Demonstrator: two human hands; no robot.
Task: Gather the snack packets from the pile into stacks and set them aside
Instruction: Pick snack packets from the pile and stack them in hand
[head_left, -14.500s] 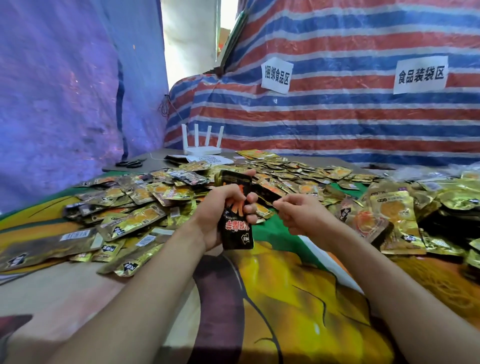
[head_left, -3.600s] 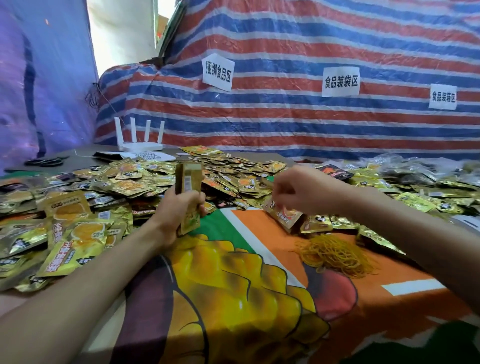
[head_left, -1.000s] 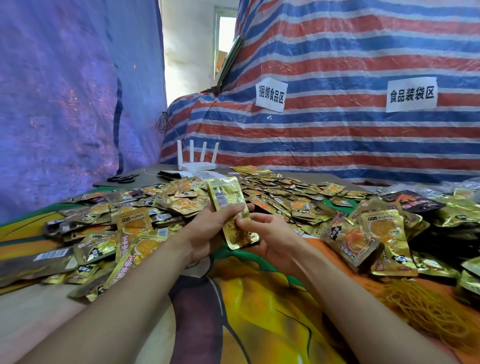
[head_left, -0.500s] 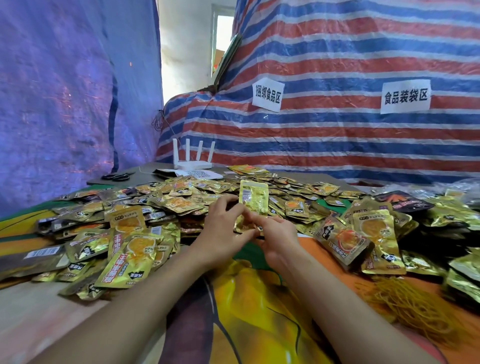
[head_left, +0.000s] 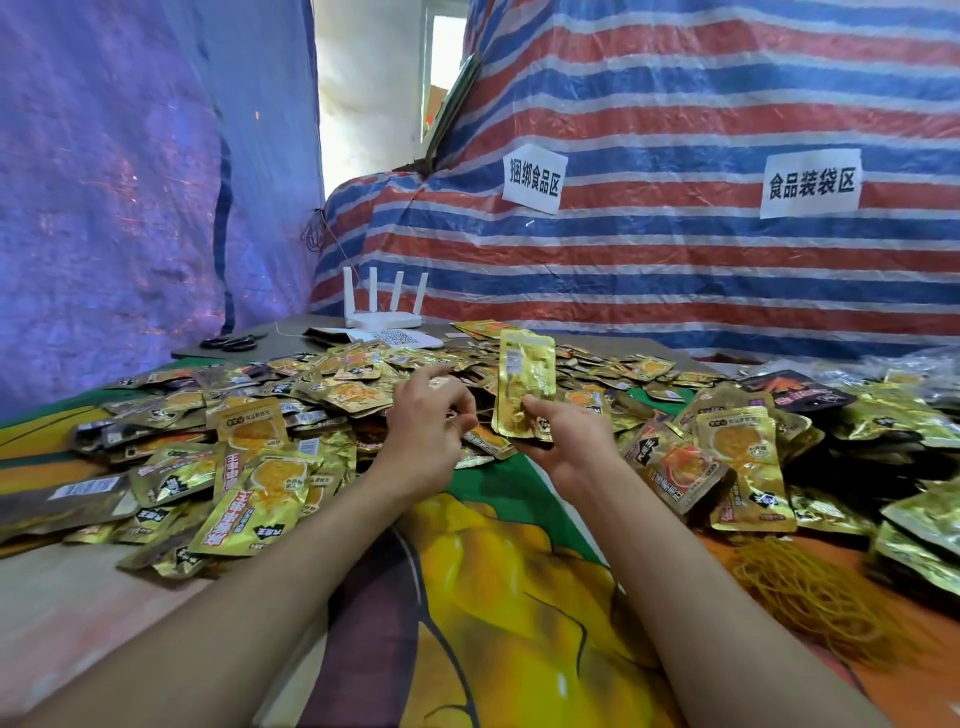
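- My right grip (head_left: 569, 441) pinches the stack (head_left: 524, 384) upright by its bottom edge.
- My left grip (head_left: 423, 426) curls above the pile (head_left: 311, 395); hold unclear.
- Risk: a low pinch lets slick foil fan and slip.

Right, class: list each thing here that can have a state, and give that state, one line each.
loose packets: spread flat and overlapping, not stacked.
gold packet stack: upright, held clear of the loose packets.
right grip: holds the gold packet stack by its lower end.
left grip: fingers curled over the loose packets; holding anything, unclear.
rubber bands: loose heap on the cloth.
scissors: closed, lying flat.
router: antennas upright.
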